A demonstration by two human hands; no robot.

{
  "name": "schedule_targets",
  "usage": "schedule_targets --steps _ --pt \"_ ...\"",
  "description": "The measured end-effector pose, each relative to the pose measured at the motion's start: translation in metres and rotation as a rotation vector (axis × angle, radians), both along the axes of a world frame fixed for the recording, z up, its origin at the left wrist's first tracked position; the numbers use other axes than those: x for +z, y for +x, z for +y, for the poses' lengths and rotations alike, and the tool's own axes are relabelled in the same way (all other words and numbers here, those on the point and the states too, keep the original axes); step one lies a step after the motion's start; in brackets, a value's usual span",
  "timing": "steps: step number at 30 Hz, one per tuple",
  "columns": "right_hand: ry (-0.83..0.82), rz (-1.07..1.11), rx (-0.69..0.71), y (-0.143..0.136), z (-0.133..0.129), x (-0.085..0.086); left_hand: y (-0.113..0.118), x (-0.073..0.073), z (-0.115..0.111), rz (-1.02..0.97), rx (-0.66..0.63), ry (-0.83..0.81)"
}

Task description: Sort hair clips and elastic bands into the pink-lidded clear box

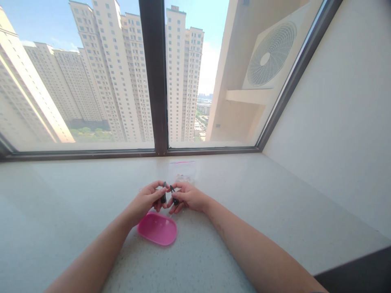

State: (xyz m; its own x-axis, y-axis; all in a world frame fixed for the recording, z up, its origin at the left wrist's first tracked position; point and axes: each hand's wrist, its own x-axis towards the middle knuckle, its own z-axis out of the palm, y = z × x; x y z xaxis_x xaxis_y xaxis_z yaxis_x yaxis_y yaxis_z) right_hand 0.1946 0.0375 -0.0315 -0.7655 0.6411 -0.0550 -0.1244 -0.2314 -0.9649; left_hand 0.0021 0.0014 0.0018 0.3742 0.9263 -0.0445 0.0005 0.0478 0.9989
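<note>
My left hand (149, 199) pinches a small, slim black clip (163, 197) upright between thumb and fingers. Close beside it, my right hand (190, 196) grips a second black clip (175, 201), tilted slightly, between thumb and forefinger. The fingertips of both hands nearly meet, and the exact kind of clip is too small to make out. Just below my left hand, a shallow pink dish (159, 230) with rounded corners rests on the pale speckled ledge. Behind my hands lies a clear zip bag (183, 167) with a pink seal and small pieces inside; its lower part is hidden.
The pale ledge (76, 195) runs up to a dark-framed window (157, 81). A white wall (339, 134) bounds the right side, and a dark area (363, 270) shows at the lower right. Outside are tall buildings and an air conditioner unit (270, 57).
</note>
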Motion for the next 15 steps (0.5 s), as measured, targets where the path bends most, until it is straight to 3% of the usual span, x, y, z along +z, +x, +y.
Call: schedule_targets --steps 15 --pt "0.017 -0.008 -0.026 -0.0001 -0.0002 0.0002 -0.0001 0.005 0.0005 0.051 0.059 0.041"
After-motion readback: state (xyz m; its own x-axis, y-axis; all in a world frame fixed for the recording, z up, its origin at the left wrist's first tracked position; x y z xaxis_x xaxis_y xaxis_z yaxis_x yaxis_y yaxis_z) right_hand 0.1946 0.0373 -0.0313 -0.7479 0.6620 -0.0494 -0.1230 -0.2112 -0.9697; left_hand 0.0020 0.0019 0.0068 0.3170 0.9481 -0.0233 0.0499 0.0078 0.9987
